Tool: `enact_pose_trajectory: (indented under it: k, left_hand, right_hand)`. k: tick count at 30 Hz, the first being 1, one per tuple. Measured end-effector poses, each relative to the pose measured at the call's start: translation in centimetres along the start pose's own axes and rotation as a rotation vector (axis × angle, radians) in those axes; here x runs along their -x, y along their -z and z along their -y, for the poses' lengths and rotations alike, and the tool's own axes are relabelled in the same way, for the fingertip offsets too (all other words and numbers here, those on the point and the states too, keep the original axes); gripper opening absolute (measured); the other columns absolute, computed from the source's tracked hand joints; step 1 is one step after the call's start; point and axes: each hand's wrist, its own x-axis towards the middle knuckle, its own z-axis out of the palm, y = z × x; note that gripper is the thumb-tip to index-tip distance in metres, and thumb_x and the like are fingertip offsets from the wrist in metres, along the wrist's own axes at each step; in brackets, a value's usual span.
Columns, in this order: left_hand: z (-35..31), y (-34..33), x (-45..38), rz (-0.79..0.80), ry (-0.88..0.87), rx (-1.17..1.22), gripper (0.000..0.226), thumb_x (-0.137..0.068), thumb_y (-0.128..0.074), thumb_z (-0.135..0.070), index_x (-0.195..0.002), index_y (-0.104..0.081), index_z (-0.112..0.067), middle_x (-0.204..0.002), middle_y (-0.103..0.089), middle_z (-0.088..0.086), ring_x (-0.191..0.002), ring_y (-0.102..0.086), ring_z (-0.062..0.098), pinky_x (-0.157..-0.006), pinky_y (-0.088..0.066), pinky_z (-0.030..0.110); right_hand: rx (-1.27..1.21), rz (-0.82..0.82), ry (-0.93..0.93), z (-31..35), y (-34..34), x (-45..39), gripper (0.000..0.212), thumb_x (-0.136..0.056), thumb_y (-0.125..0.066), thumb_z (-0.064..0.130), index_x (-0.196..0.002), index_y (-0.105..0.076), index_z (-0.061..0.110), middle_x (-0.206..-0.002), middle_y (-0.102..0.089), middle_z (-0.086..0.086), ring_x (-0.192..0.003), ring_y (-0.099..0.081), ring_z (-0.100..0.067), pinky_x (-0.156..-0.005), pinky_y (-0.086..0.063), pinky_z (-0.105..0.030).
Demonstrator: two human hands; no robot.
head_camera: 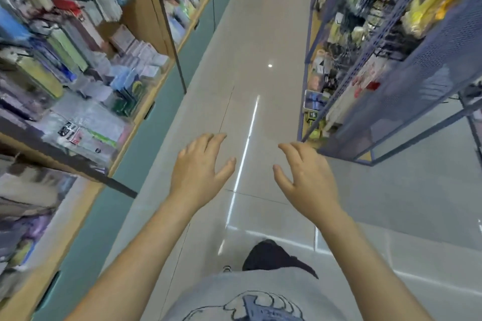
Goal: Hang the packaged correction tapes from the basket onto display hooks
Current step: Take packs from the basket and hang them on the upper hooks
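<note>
both the left hand [202,167] and right hand [306,177] are out front, fingers spread and empty, probably because no basket's in sight yet

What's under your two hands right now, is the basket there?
Under the empty left hand and right hand lies only glossy grey tiled floor. No basket shows; the grey shirt hides the ground nearest the body.

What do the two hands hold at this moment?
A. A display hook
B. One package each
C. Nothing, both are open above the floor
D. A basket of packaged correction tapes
C: the left hand and the right hand both show spread, relaxed fingers over the tiled floor of the aisle, with nothing in them; no basket is in view.
</note>
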Motion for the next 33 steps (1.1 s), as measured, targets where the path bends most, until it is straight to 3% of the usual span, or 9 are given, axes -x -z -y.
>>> enact_pose_trajectory:
  k: [5, 8, 10, 14, 21, 26, 33]
  left_hand:
    - [2.2, -1.9, -15.6, 0.024, -0.054, -0.039, 0.067, -0.095, -0.039, -0.055, -0.143, -0.057, -0.012, -0.136, -0.062, 0.011, -0.121, -0.059, 0.033, -0.096, -0.045, 0.046]
    - [3.3, -3.1, -26.1, 0.049, -0.074, -0.080, 0.066, -0.095, -0.039, -0.055, -0.141, -0.058, -0.013, -0.135, -0.061, 0.011, -0.117, -0.061, 0.034, -0.095, -0.046, 0.046]
    - [3.6, -2.9, -33.3, 0.075, -0.084, -0.104, 0.065, -0.094, -0.039, -0.055, -0.140, -0.058, -0.013, -0.135, -0.061, 0.011, -0.114, -0.063, 0.035, -0.093, -0.046, 0.046]
    - [4.2, -1.3, -46.5, 0.044, -0.107, -0.118, 0.062, -0.095, -0.043, -0.052, -0.137, -0.061, -0.010, -0.131, -0.063, 0.013, -0.112, -0.065, 0.037, -0.092, -0.049, 0.047]
    - [9.9, -0.9, -64.4, -0.031, 0.027, -0.036, 0.066, -0.095, -0.038, -0.053, -0.140, -0.058, -0.009, -0.137, -0.061, 0.013, -0.120, -0.060, 0.034, -0.097, -0.045, 0.047]
    - [15.3, -1.4, -80.8, -0.068, 0.072, 0.001, 0.068, -0.094, -0.037, -0.054, -0.142, -0.057, -0.011, -0.138, -0.061, 0.010, -0.123, -0.058, 0.031, -0.100, -0.043, 0.046]
    - [17.5, -0.4, -104.6, -0.056, -0.111, -0.005, 0.056, -0.095, -0.046, -0.046, -0.131, -0.064, -0.008, -0.124, -0.068, 0.011, -0.112, -0.064, 0.032, -0.093, -0.046, 0.044]
  right_hand:
    - [-0.054, -0.054, -0.076, -4.4, -3.0, -13.4, 0.049, -0.095, -0.044, 0.042, -0.126, -0.063, 0.008, -0.116, -0.066, -0.012, -0.099, -0.065, -0.033, -0.081, -0.053, -0.042]
    - [-0.065, -0.084, -0.105, -8.3, -4.5, -22.5, 0.044, -0.094, -0.054, 0.038, -0.124, -0.065, 0.007, -0.112, -0.067, -0.012, -0.094, -0.066, -0.035, -0.079, -0.053, -0.041]
    - [-0.092, -0.063, -0.130, -10.7, -4.5, -29.0, 0.041, -0.093, -0.061, 0.034, -0.124, -0.065, 0.007, -0.113, -0.067, -0.013, -0.096, -0.066, -0.036, -0.080, -0.053, -0.042]
    - [-0.106, -0.068, -0.122, -14.5, -3.4, -43.0, 0.045, -0.092, -0.057, 0.035, -0.125, -0.064, 0.005, -0.117, -0.066, -0.015, -0.102, -0.064, -0.038, -0.082, -0.052, -0.048]
    - [-0.141, -0.040, -0.019, -16.7, -5.0, -65.4, 0.042, -0.099, -0.059, 0.032, -0.135, -0.057, 0.012, -0.128, -0.061, -0.010, -0.115, -0.057, -0.029, -0.091, -0.047, -0.045]
    - [-0.146, -0.033, 0.004, -18.2, -9.0, -82.3, 0.038, -0.100, -0.058, 0.030, -0.133, -0.059, 0.012, -0.126, -0.062, -0.008, -0.113, -0.059, -0.029, -0.085, -0.050, -0.045]
    - [-0.180, -0.109, -0.100, -22.2, -7.8, -103.0, 0.038, -0.098, -0.057, 0.031, -0.130, -0.062, 0.011, -0.122, -0.064, -0.008, -0.110, -0.061, -0.031, -0.086, -0.050, -0.046]
